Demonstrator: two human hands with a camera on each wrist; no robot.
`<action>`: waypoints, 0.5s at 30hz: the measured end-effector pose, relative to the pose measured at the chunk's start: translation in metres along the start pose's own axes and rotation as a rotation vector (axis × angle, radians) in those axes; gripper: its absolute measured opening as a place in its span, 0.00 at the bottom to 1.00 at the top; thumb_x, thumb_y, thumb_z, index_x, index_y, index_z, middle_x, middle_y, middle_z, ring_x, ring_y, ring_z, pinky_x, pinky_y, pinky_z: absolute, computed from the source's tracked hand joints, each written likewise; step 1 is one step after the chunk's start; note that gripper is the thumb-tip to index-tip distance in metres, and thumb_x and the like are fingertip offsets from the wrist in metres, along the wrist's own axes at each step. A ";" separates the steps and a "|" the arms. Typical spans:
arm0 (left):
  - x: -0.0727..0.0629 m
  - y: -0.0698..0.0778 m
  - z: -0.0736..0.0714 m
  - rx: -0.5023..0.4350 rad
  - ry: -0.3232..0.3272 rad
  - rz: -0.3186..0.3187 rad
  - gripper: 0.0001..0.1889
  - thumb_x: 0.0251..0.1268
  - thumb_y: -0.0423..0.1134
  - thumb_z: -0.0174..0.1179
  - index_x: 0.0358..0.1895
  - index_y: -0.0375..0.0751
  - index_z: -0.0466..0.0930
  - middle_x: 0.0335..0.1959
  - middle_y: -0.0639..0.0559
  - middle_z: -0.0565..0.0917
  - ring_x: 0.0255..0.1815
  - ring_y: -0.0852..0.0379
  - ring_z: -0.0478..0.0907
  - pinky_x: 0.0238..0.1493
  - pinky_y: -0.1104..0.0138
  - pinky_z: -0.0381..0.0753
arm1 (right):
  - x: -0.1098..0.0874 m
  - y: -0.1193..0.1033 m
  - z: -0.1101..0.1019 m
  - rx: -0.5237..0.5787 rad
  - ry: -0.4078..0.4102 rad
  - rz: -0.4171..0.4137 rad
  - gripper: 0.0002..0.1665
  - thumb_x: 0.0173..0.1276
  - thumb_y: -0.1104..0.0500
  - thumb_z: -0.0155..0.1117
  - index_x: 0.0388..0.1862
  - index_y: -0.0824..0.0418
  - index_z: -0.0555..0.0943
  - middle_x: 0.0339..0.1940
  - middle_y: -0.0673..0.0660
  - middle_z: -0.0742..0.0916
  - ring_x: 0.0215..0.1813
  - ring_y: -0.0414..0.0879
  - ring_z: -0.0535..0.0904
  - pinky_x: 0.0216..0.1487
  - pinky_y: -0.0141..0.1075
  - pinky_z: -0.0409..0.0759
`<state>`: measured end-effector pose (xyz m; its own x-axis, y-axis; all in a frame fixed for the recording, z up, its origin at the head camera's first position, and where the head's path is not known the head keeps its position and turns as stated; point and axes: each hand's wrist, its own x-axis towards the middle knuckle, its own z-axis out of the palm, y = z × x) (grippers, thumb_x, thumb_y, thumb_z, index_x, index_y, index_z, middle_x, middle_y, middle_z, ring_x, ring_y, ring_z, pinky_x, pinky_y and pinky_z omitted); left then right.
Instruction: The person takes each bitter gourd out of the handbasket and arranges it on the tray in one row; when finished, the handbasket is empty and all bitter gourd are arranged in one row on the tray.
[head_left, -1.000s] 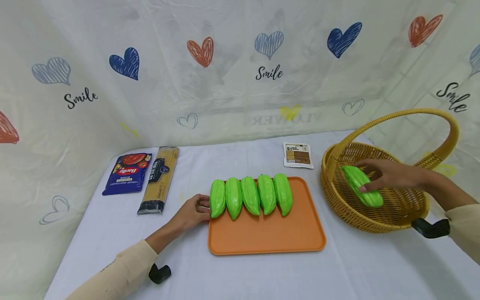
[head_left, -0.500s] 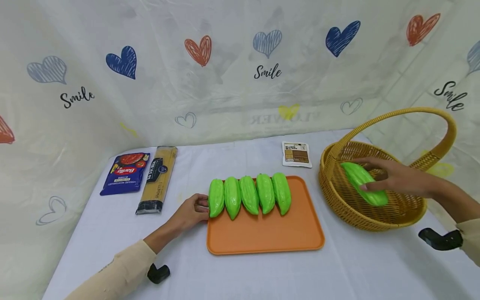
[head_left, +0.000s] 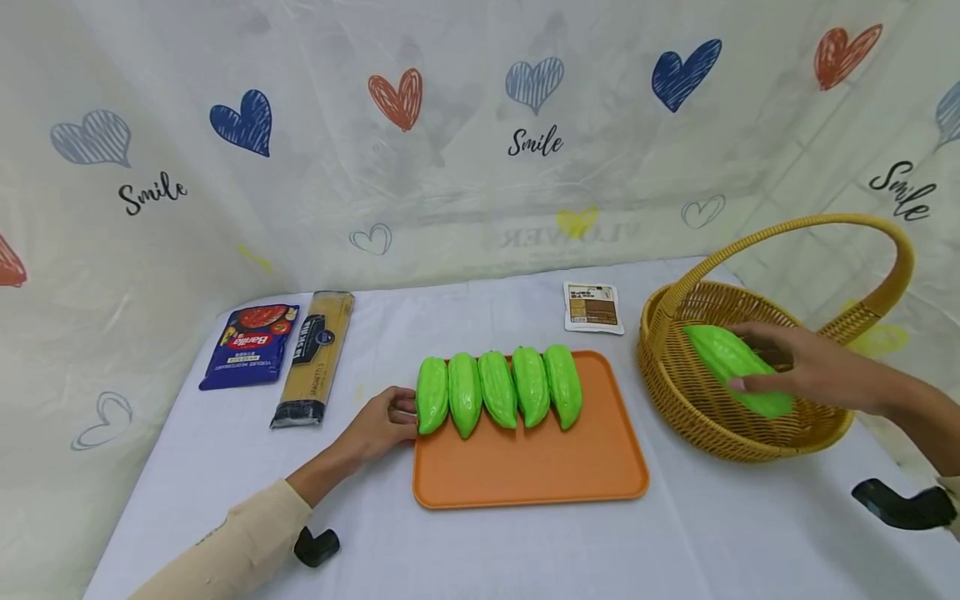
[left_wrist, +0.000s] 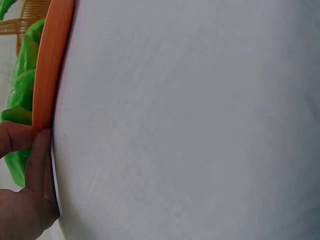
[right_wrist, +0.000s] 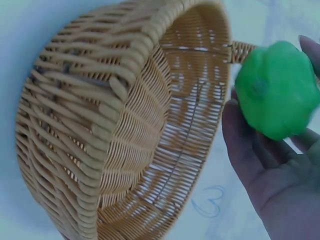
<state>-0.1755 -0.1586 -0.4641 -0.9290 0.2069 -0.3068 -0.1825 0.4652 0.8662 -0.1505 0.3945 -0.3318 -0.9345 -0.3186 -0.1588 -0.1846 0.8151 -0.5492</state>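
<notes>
My right hand grips a ridged green bitter melon over the round wicker basket. The right wrist view shows the bitter melon end-on between thumb and fingers, above the basket's rim. On the left, my left hand holds the left rim of the orange tray. In the left wrist view, its thumb and a finger pinch the tray's rim. Several more bitter melons lie side by side along the tray's back half, the leftmost right at my left fingertips.
A blue Barilla pouch and a spaghetti pack lie at the back left of the white-clothed table. A small white-and-brown packet lies behind the tray. The basket's tall handle arches over its opening.
My right hand has shifted rightward with the bitter melon, still over the basket. My left hand, the tray and the melons on it stay as they were.
</notes>
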 end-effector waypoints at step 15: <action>0.000 -0.002 -0.001 0.016 0.001 0.015 0.32 0.59 0.35 0.68 0.67 0.36 0.68 0.55 0.43 0.78 0.51 0.53 0.81 0.51 0.63 0.87 | -0.013 -0.029 0.020 0.058 0.056 -0.089 0.30 0.63 0.56 0.73 0.63 0.51 0.75 0.46 0.54 0.79 0.43 0.41 0.74 0.35 0.31 0.75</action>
<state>-0.1753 -0.1608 -0.4653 -0.9320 0.2127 -0.2935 -0.1634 0.4762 0.8640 -0.1274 0.3654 -0.3302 -0.9312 -0.3592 -0.0621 -0.2510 0.7552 -0.6055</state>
